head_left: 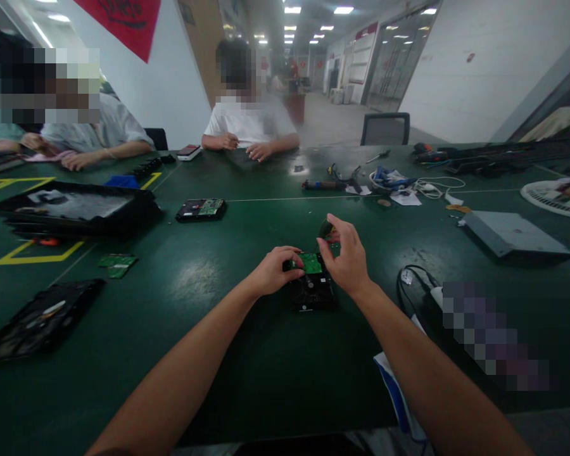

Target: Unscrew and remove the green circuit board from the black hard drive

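A black hard drive (312,292) lies on the dark green table (247,354) in front of me, with a green circuit board (310,263) on its far end. My left hand (273,271) rests on the drive's left far corner, fingers curled onto the board's edge. My right hand (346,256) hovers over the board's right side, thumb and fingers pinched around a small dark round object (325,227) that I cannot name.
Another hard drive (201,209) lies further back; loose green boards (117,264) and black trays (71,209) sit at left. Tools and cables (361,180) and a grey box (513,233) are at right. Two people sit across the table.
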A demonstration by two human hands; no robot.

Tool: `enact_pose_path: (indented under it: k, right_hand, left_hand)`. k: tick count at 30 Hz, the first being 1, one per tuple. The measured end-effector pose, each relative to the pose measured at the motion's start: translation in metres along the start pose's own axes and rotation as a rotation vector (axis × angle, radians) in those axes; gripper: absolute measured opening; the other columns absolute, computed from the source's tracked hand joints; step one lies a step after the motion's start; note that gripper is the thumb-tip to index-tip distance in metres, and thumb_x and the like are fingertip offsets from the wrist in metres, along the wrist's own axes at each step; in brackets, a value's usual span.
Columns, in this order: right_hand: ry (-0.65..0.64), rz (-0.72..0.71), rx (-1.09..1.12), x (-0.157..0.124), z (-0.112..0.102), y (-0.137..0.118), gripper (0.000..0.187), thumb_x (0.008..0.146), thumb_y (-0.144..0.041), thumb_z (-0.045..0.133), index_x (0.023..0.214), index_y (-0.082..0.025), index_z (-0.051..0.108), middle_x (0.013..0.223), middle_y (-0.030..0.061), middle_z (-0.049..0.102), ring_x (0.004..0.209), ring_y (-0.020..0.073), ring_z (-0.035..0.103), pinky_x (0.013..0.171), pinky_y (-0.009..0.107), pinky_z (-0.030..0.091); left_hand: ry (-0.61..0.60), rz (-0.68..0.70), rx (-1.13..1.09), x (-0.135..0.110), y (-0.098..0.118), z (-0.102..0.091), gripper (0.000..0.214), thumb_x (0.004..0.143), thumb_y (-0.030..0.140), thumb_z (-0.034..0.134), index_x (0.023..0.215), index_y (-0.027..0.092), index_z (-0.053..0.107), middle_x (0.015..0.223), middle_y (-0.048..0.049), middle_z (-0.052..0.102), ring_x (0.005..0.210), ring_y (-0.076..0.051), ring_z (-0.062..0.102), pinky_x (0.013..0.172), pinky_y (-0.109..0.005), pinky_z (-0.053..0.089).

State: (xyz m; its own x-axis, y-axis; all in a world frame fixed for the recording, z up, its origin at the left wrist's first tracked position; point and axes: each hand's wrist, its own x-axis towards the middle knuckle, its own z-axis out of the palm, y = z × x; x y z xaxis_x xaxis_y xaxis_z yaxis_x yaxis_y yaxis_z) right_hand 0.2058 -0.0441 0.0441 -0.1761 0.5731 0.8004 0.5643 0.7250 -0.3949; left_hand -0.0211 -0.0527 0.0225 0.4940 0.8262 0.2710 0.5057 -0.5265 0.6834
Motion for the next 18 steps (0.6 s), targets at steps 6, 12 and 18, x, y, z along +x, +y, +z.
enact_pose_path:
  k: [6,12,18]
  right_hand:
    - [0.01,-0.004,-0.01,0.001,0.002,0.003,0.066,0.095,-0.019,0.062,0.154,-0.035,0.036,0.128,0.01,0.058,0.096,0.0241,0.067,0.083,0.047,0.064]
    - [0.042,-0.008,-0.008,0.002,0.003,0.005,0.066,0.092,-0.02,0.066,0.152,-0.033,0.041,0.126,0.0092,0.058,0.095,0.0228,0.066,0.082,0.044,0.065]
    - [0.037,0.011,0.022,0.001,0.006,0.01,0.068,0.093,-0.017,0.061,0.155,-0.03,0.036,0.14,0.0124,0.056,0.106,0.0263,0.068,0.088,0.047,0.064]
  left_hand:
    - [-0.006,0.0,-0.015,0.001,-0.004,0.001,0.013,0.086,0.026,0.077,0.098,0.023,0.073,0.131,-0.0083,0.067,0.127,-0.028,0.06,0.113,-0.052,0.041]
    - [0.004,0.005,-0.014,0.004,-0.005,0.001,0.012,0.086,0.025,0.077,0.097,0.023,0.073,0.131,-0.0079,0.067,0.126,-0.027,0.061,0.113,-0.051,0.041]
    - [-0.018,-0.004,-0.027,0.01,-0.009,0.0,0.012,0.085,0.025,0.078,0.095,0.023,0.073,0.132,-0.0079,0.067,0.127,-0.027,0.061,0.114,-0.051,0.041]
